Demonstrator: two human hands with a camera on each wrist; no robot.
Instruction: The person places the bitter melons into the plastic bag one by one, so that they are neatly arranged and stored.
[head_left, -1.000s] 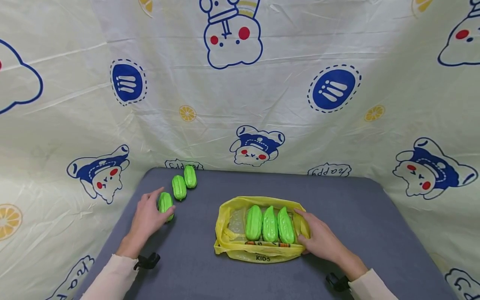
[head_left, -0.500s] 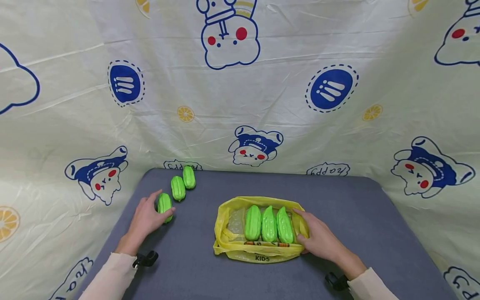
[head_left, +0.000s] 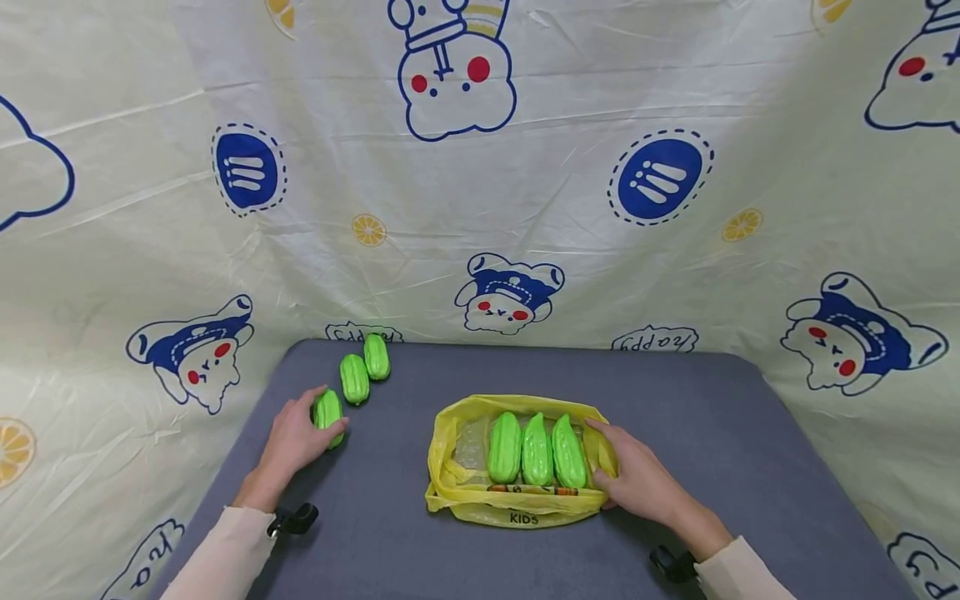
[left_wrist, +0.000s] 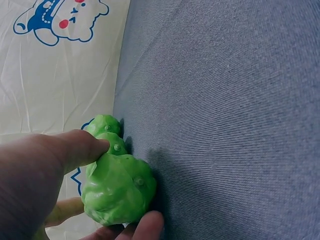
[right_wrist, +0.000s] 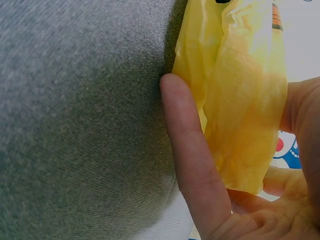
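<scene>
My left hand [head_left: 295, 433] holds a ribbed green toy gourd [head_left: 328, 417] at the left of the table, thumb on one side and fingers on the other. The left wrist view shows the knobbed end of that gourd [left_wrist: 117, 190] between thumb and fingers. Two more gourds [head_left: 355, 379] lie behind it in a slanting row. In the centre, an open-topped yellow plastic bag [head_left: 517, 510] contains three similar gourds [head_left: 537, 450] side by side. My right hand [head_left: 641, 473] grips the bag's right end. In the right wrist view, yellow film [right_wrist: 240, 110] sits between thumb and fingers.
The grey table [head_left: 420, 554] has its far edge against a white printed cloth [head_left: 585, 250]. Clear material [head_left: 472, 442] shows in the bag's left part, beside the gourds. Dark cameras are strapped to both wrists.
The whole head view shifts slightly. Both hands, the bag and the gourds keep nearly the same places; the left fingers appear a little closer around the gourd.
</scene>
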